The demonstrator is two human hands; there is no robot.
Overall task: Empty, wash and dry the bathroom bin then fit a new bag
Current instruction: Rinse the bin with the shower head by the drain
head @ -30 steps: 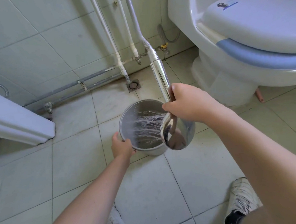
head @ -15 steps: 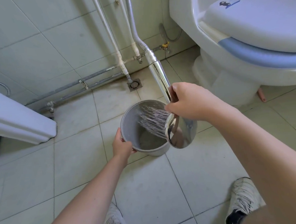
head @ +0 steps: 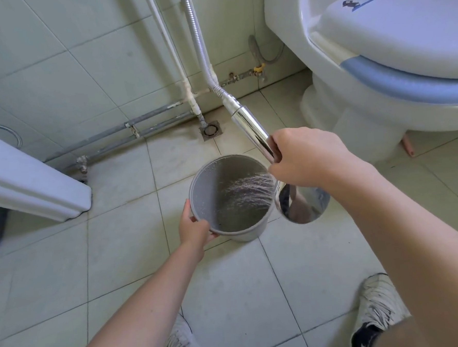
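A small round grey bin (head: 203,191) stands on the tiled floor, tipped a little toward me, its inside wet. My left hand (head: 195,229) grips its near left rim. My right hand (head: 306,156) is closed around the handle of a chrome shower head (head: 301,205), which hangs just right of the bin's rim. Water sprays from it leftward into the bin. The shower's metal hose (head: 197,44) runs up the wall.
A white toilet (head: 371,65) with its lid down fills the upper right. White and grey pipes (head: 139,128) run along the wall base, with a floor drain (head: 210,130) beside them. A white fixture (head: 27,180) juts in at the left. My two shoes (head: 379,306) are at the bottom.
The spray has swept across the inside of the bin as my right hand shifted the shower head slightly. My left hand has kept its grip on the rim.
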